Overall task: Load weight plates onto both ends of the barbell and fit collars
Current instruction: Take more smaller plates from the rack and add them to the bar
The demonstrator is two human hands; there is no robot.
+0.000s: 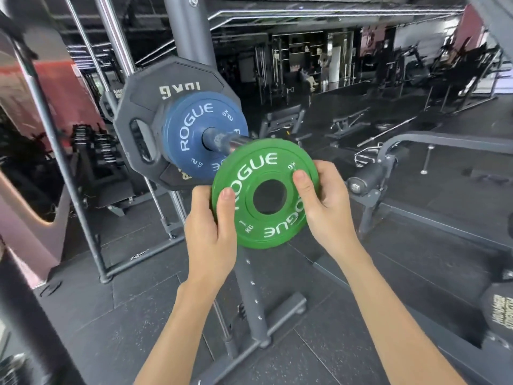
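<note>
A small green plate (258,168) marked 1 KG is held in front of the barbell sleeve (222,140), just off its tip, with its centre hole empty. My left hand (211,232) grips its left edge, thumb on the face. My right hand (324,201) grips its right edge the same way. On the sleeve sit a blue plate (191,134) and, behind it, a black 10 kg plate (144,107). No collar is in view.
The rack upright (191,37) rises behind the plates and its foot (266,318) lies on the floor below my hands. A padded machine (372,179) stands to the right, a bench (280,120) beyond. A mirror and dumbbell rack (94,145) are at the left.
</note>
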